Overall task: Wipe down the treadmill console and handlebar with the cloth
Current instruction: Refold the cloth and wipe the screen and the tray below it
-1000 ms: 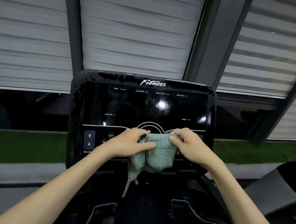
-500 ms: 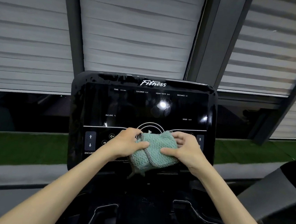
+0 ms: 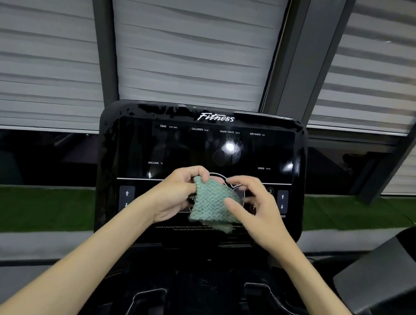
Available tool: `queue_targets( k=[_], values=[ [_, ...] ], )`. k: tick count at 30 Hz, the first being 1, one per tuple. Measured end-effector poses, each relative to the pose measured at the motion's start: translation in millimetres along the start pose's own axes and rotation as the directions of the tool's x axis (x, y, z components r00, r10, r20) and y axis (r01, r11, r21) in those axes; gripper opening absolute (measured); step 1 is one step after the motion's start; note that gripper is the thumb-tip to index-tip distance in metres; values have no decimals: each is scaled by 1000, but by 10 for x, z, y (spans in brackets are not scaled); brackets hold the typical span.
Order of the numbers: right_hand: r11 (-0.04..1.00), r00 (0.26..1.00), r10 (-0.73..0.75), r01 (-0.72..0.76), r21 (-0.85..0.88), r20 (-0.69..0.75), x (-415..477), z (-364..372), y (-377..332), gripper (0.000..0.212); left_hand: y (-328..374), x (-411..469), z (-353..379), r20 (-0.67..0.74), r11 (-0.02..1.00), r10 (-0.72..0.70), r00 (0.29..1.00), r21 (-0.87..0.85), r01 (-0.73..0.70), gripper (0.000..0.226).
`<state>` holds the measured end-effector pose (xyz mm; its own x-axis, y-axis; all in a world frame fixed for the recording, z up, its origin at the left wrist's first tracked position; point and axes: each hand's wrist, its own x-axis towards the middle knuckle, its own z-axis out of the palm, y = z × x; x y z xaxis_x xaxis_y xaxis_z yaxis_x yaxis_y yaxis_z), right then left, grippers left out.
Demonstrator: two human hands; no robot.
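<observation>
Dark treadmill housing point(image 3: 205, 284) fills the foreground. Over it, the left hand point(image 3: 175, 195) pinches the top corner of a bunched sea-green waffle-knit cloth point(image 3: 210, 205) in curled fingers. The right hand point(image 3: 260, 213) lays its thumb on the cloth's right edge; its blurred fingers curve behind, grip unclear. The cloth hangs before the glossy console point(image 3: 203, 144), with grey blinds point(image 3: 187, 41) beyond.
</observation>
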<state>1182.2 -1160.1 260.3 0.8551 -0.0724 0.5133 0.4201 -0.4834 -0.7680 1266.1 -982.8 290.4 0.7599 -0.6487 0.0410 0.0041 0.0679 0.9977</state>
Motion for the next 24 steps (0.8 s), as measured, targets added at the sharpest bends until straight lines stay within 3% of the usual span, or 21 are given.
queue_targets(
  k=[2, 4, 6, 8, 11, 12, 14, 16, 19, 22, 24],
  values=[
    [996, 991, 93, -94, 2, 98, 61, -82, 10, 38, -1, -1, -3, 36, 1000, 9, 999, 9, -9, 35],
    [940, 943, 224, -275, 200, 246, 93, -134, 7, 37, 4, -10, 4, 56, 1000, 5, 998, -12, -5, 32],
    [873, 912, 262, -363, 325, 314, 91, -159, 29, 32, -5, 3, 18, 25, 999, -20, 999, -33, 21, 30],
    [855, 919, 279, -370, 363, 280, 73, -152, 64, 27, -49, 49, 25, -127, 999, -23, 992, 45, 29, 29],
    [802, 919, 351, -394, 449, 180, 53, -112, 129, 26, -103, 92, 34, -426, 938, 195, 883, 344, -41, 32],
    [774, 913, 371, -404, 487, 169, 50, -100, 154, 30, -113, 69, 49, -412, 905, 250, 876, 422, -60, 27],
    [707, 905, 376, -420, 569, 201, 35, -92, 204, 40, -147, 3, 106, -220, 869, 209, 953, 489, -78, 8],
    [649, 902, 340, -430, 628, 266, -4, -86, 257, 49, -205, -45, 158, -64, 854, 115, 991, 516, -65, 30],
    [631, 903, 340, -425, 649, 262, -64, -18, 334, 53, -291, -38, 156, -77, 857, 113, 991, 512, -58, 34],
    [743, 896, 432, -418, 522, 104, -96, 70, 392, 54, -396, -29, 123, -65, 884, 58, 996, 467, -21, 23],
    [691, 865, 470, -484, 536, 176, -143, 106, 435, 60, -463, -33, 131, -40, 942, 23, 999, 334, -8, 22]
  ],
)
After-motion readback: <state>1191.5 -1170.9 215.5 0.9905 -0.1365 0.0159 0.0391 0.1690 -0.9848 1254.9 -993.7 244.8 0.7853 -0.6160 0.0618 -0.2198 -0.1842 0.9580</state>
